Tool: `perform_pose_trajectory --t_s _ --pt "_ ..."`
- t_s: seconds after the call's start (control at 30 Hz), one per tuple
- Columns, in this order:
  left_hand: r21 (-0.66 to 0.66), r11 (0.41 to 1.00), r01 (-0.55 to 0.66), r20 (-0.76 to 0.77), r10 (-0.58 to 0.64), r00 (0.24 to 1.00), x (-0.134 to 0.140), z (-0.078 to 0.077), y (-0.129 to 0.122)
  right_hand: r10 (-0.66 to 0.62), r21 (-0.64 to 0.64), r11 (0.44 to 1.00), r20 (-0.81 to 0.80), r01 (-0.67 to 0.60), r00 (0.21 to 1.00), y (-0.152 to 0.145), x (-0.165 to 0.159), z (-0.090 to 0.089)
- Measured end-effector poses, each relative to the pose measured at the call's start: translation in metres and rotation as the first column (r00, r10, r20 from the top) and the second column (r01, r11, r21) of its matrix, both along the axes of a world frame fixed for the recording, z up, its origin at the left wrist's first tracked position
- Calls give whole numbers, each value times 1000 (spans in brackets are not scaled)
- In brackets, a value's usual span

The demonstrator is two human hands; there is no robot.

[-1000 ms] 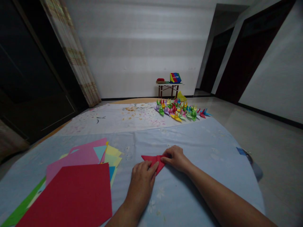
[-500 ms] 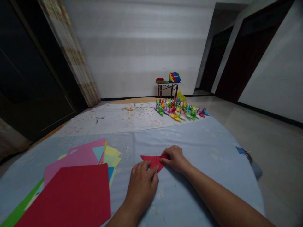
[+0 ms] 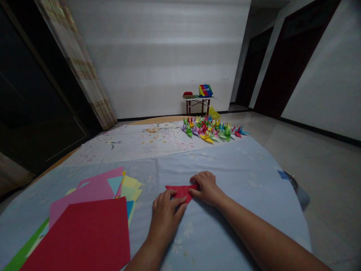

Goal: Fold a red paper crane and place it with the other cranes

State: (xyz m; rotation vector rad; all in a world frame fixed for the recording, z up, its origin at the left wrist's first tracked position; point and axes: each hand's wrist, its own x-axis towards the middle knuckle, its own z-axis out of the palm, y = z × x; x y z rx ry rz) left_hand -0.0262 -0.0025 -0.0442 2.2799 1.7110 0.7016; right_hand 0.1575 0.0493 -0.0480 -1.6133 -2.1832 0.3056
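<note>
A small piece of folded red paper (image 3: 182, 192), roughly triangular with a point at its left, lies on the blue cloth in front of me. My left hand (image 3: 167, 214) presses its lower left part down, with the thumb and fingers on the paper. At the right end, my right hand (image 3: 205, 188) pinches the paper between thumb and curled fingers. Part of the paper is hidden under both hands. To the left of my left hand lies a large red sheet (image 3: 84, 233) on top of pink paper (image 3: 93, 190) and other coloured sheets.
Many folded paper cranes (image 3: 210, 130) in several colours stand at the far right of the round table. A white patterned cloth (image 3: 135, 143) covers the table's far part, the blue cloth (image 3: 237, 169) the near part. Behind stands a small table (image 3: 199, 98) with a colourful box (image 3: 205, 90).
Both hands stay on the folded red paper, with only slight finger shifts. The whole view has moved a little, so everything appears slightly farther left.
</note>
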Motion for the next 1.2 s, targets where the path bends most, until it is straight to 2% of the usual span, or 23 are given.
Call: perform_pose_trajectory --t_s 0.13,0.5,0.77,0.87,0.97,1.03,1.13,1.2 --pt "-16 1000 -18 3 18 1000 2 1 1 -2 28 1000 27 1 1000 -5 -1 -1" --pt "-11 1000 -16 5 16 1000 1 -2 0 -113 -50 992 59 116 992 -4 5 -3" --pt "-35 999 -7 -10 7 1000 0 1 1 -254 -56 964 81 259 964 6 34 -6" --pt "-39 999 -8 -8 7 1000 0 0 2 -284 -2 959 65 284 957 8 43 -5" --pt "-36 999 -7 -5 7 1000 0 -1 2 -263 106 959 4 261 965 3 36 -4" --pt "-31 999 -10 -1 9 1000 0 -1 2 -191 127 973 -6 190 982 -3 23 -3" --pt "-19 1000 -11 6 11 1000 1 -1 2 -51 59 997 33 49 998 -12 4 -3" --pt "-22 1000 -13 10 13 1000 0 -2 2 -37 -5 999 51 37 998 -13 -2 -3"
